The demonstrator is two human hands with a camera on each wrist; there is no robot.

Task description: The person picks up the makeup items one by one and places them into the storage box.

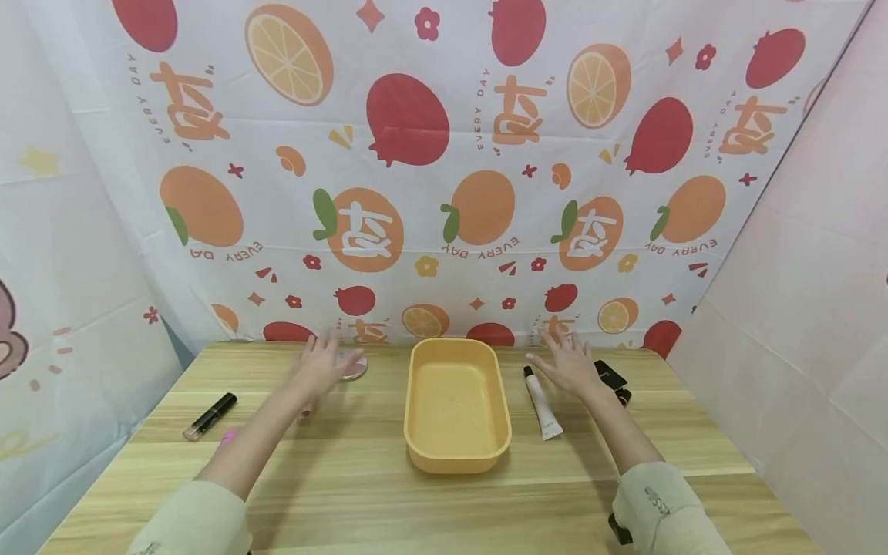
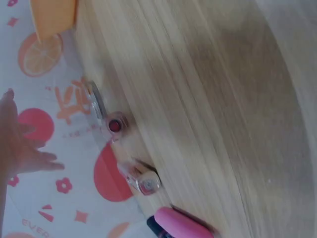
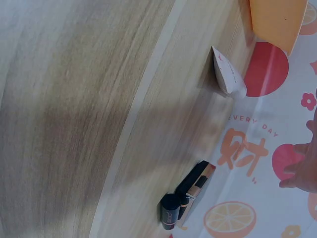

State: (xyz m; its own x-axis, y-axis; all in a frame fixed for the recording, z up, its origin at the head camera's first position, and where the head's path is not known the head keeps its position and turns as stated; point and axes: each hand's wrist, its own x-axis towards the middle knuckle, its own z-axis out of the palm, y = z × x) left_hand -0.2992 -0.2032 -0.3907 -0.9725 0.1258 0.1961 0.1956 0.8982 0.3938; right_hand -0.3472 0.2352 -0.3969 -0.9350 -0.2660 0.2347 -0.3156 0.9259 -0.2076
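My left hand (image 1: 321, 370) is slightly blurred, raised over the back left of the table with its fingers spread. Beside it lies a round pinkish compact (image 1: 355, 368). The left wrist view shows a small clear container with a dark red top (image 2: 116, 125), a clear bottle (image 2: 148, 183) and a pink rounded item (image 2: 181, 223). My right hand (image 1: 570, 368) hovers at the back right, fingers apart, holding nothing. Left of it is a white squeeze tube (image 1: 544, 407) with a black cap. A flat black case (image 1: 609, 375) and a short black cylinder (image 3: 170, 210) lie just beyond that wrist.
A yellow-orange plastic basin (image 1: 454, 461) stands mid-table between the hands. A black tube with a clear end (image 1: 210, 416) lies at the far left. Fruit-printed cloth (image 1: 479, 208) hangs behind the wooden table (image 1: 430, 516), and pale sheets hang at both sides.
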